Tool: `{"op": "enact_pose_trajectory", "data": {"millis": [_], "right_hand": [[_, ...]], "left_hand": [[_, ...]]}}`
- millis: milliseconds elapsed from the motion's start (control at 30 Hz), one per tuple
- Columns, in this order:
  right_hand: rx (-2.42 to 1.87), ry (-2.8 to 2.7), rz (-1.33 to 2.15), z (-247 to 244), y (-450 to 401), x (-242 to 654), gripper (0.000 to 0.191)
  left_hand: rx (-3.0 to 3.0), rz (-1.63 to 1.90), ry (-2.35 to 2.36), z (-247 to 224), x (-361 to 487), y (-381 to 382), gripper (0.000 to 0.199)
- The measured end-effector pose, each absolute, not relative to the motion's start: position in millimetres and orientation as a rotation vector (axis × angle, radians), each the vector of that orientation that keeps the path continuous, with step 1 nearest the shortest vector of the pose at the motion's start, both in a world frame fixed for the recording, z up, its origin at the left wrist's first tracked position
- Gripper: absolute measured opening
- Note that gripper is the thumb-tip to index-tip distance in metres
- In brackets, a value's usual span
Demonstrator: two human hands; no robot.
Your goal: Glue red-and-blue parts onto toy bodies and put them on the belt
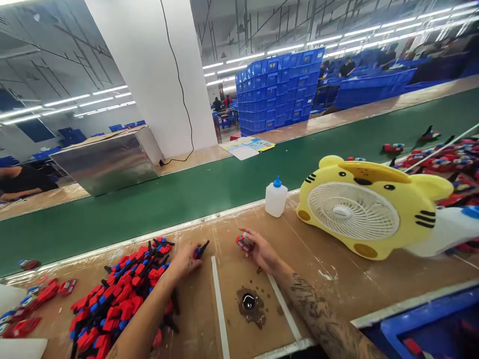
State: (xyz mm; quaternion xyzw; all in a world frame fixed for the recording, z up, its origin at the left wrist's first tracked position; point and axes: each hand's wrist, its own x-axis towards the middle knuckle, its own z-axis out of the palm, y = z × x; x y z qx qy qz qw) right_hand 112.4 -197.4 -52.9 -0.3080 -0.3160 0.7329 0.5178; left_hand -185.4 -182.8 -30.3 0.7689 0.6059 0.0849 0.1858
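My left hand (184,260) is closed on a small black-and-blue plastic part (202,248), whose black tip points up and right. To its left lies a heap of red, blue and black plastic parts (123,294). My right hand (266,254) grips a small red toy piece (244,243) with grey and blue bits, just above the brown worktop (318,299). Between my forearms, a small round dark dish or opening (248,300) sits in a wet patch. White tape strips (220,311) run along both sides of it.
A white bottle with a blue nozzle (276,199) stands near the green conveyor belt (209,187). A yellow animal-faced fan (359,214) is at right. More red toys lie on the belt. Blue bin (407,319) at lower right; toy pieces (28,306) at far left.
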Motion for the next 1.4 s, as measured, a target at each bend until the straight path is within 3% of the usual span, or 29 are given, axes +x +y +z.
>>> {"op": "enact_pose_trajectory", "data": {"millis": [133,233,567,733,900,1067,1233,1400], "right_hand": [[-0.659,-0.762,1.88,-64.9,-209.4,125.7,0.048],[-0.588,-0.741,1.859,-65.4,-210.1,128.3,0.045],[-0.602,-0.778,1.781,-74.0,-207.1,129.3,0.046],[-0.632,-0.79,1.759,-71.5,-206.4,128.3,0.061],[-0.701,-0.736,1.74,-76.8,-201.6,125.4,0.049],[-0.724,-0.649,1.711,-85.6,-197.4,123.7,0.038],[-0.669,-0.68,1.729,-80.3,-199.8,125.5,0.045],[-0.654,-0.757,1.709,-73.9,-202.0,127.9,0.054]], "left_hand": [[1.902,0.436,1.734,-28.6,-182.5,-185.1,0.013],[1.682,0.604,1.678,-28.1,-172.9,-188.4,0.03],[1.075,0.985,1.206,-14.0,-135.0,-222.4,0.053],[0.966,1.045,1.048,-18.4,-122.9,-240.2,0.061],[1.208,1.019,1.159,-25.2,-111.4,-259.5,0.056],[2.033,0.584,1.047,-8.6,-103.3,-286.8,0.038],[2.699,0.236,0.765,9.1,-97.7,-299.2,0.05],[2.954,0.067,0.645,11.4,-93.7,-300.1,0.057]]}}
